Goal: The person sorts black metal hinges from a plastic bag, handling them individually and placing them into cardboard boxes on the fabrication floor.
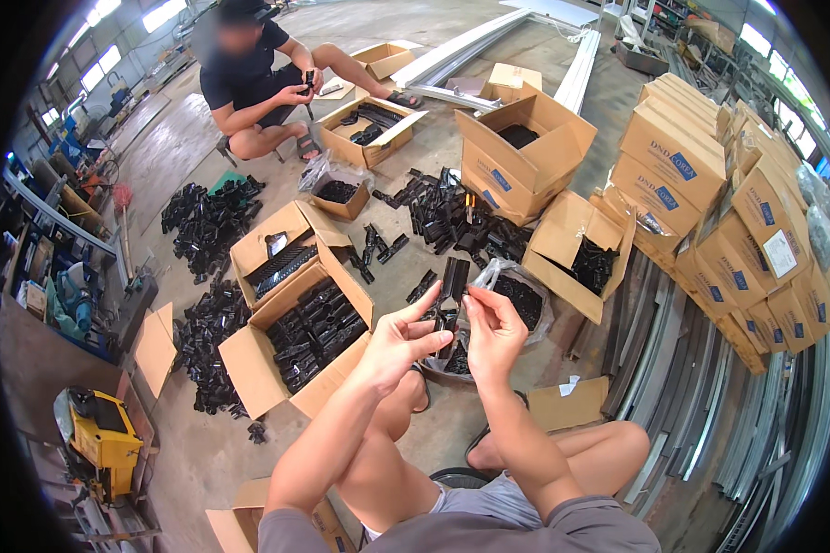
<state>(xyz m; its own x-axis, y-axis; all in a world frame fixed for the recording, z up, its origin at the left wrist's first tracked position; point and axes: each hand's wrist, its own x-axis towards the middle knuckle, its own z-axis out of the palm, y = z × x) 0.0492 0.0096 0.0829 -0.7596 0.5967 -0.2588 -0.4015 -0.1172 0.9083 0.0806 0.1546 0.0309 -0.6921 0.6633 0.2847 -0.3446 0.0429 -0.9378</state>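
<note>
As it's held, the black part (454,278) points lengthwise up the frame.

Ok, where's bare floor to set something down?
Bare concrete shows between the yellow machine and the lower-left open carton; a smaller patch lies between the feet. Just beyond the left hand and right hand it's crowded: black part piles and open cartons.

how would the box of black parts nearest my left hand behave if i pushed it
Probably heavy to shift: the box is filled with black parts. It seems unlikely to tip, sitting low and broad on the floor. Its thin cardboard flaps would likely fold if pushed.
</note>
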